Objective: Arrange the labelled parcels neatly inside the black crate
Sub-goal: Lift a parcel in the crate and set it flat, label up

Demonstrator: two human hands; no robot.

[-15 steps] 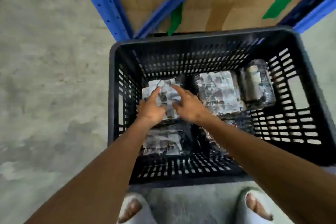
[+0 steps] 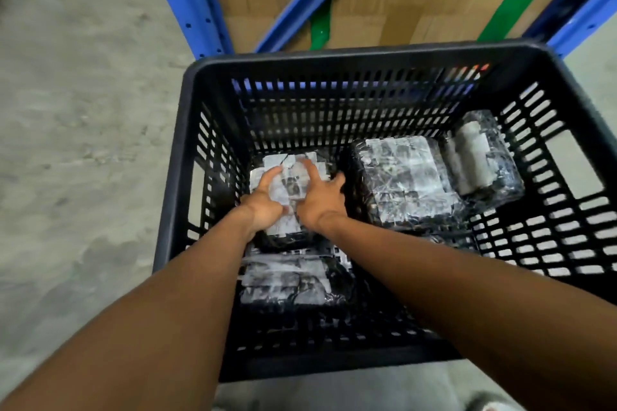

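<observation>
The left hand (image 2: pixel 263 202) and right hand (image 2: pixel 320 198) lie side by side on one labelled parcel (image 2: pixel 290 183), fingers spread over its top, pressing more than gripping. It lies at ten o'clock inside the black crate (image 2: pixel 334 55). A second parcel (image 2: pixel 287 280) lies at seven o'clock, a third (image 2: pixel 405 182) at one, a fourth (image 2: pixel 480 157) at two, tilted.

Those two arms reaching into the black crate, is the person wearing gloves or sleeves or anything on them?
No. The left hand and right hand are both bare, with no gloves. No sleeve shows on either forearm as far as the picture reaches, and no watch, band or ring can be seen at the wrists or fingers. The picture is slightly blurred, so very small items could be missed.
</observation>
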